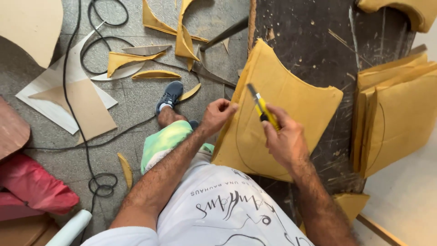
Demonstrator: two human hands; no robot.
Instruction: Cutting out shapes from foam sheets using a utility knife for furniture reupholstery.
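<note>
Foam sheet (277, 95), yellow and marked with a curved line, lies on the dark worktable (318, 41). Left hand (217, 115) pinches its edge to keep it steady. Right hand (284, 139) grips a yellow knife (262, 108), blade over the foam.

Head camera, looking steeply down over the person's own chest.

There is only this one view, so no second view shares any of the scene. It is worn on the head and faces almost straight down, close to both forearms, which rise from the near bottom edge. The left hand (217, 115) and right hand (284, 139) sit near mid-picture above the dark counter (314, 50), which fills the right and far side. The grey floor (136, 98) lies well below on the left, seen past the person's leg.
</note>
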